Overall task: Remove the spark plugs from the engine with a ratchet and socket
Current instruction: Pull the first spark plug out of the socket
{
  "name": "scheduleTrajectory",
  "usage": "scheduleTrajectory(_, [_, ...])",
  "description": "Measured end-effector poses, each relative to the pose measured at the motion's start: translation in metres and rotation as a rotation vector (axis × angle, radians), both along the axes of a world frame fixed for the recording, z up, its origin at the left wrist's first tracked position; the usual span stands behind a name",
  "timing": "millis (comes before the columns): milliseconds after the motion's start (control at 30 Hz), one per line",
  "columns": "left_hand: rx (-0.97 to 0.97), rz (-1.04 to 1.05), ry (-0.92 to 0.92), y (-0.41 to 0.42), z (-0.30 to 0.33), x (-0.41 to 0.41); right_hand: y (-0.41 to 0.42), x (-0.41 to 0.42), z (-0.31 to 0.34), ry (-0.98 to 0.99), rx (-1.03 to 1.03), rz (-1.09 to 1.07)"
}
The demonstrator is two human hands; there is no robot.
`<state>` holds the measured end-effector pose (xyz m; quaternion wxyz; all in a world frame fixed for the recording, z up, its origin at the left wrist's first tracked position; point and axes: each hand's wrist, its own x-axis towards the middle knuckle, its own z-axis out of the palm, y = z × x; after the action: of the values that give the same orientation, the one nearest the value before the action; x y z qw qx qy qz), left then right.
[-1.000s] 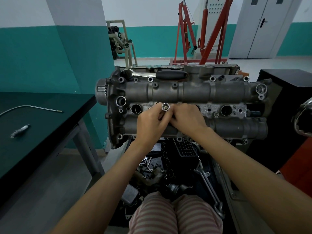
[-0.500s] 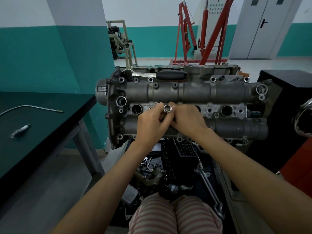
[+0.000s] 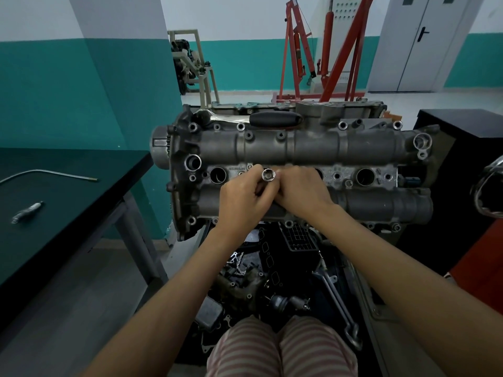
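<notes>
The grey engine head (image 3: 313, 148) lies across the middle with a row of spark plug wells; the leftmost well (image 3: 217, 175) and a right one (image 3: 364, 176) gape open. My left hand (image 3: 242, 198) grips a chrome socket (image 3: 268, 174) whose open end faces me, over the second well. My right hand (image 3: 302, 193) presses in beside it, fingers curled at the socket's shaft; what lies beneath the fingers is hidden. The ratchet (image 3: 250, 118) with its black handle rests on the engine's far edge. A removed spark plug (image 3: 27, 212) lies on the dark table (image 3: 81, 191) at left.
A bent metal rod (image 3: 49, 174) lies on the table. Loose engine parts and a wrench (image 3: 340, 308) fill the dark tray below the engine. A red engine hoist (image 3: 326, 50) stands behind. A black cabinet (image 3: 462, 148) is at right.
The socket has shifted slightly right and up between my hands; both hands stay together over the second well.
</notes>
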<state>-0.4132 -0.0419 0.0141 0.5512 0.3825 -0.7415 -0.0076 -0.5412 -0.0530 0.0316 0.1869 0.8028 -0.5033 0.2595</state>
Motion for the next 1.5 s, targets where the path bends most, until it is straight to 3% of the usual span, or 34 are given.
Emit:
scheduleTrajectory(1233, [-0.002, 0.005, 0.063, -0.0018, -0.0027, -0.0011, -0.0004, 0.0019, -0.0023, -0.073, 0.066, 0.045])
scheduleTrajectory(1500, [-0.018, -0.026, 0.061, -0.0052, -0.0033, -0.0002, -0.0011, -0.0002, -0.0024, -0.013, 0.024, 0.01])
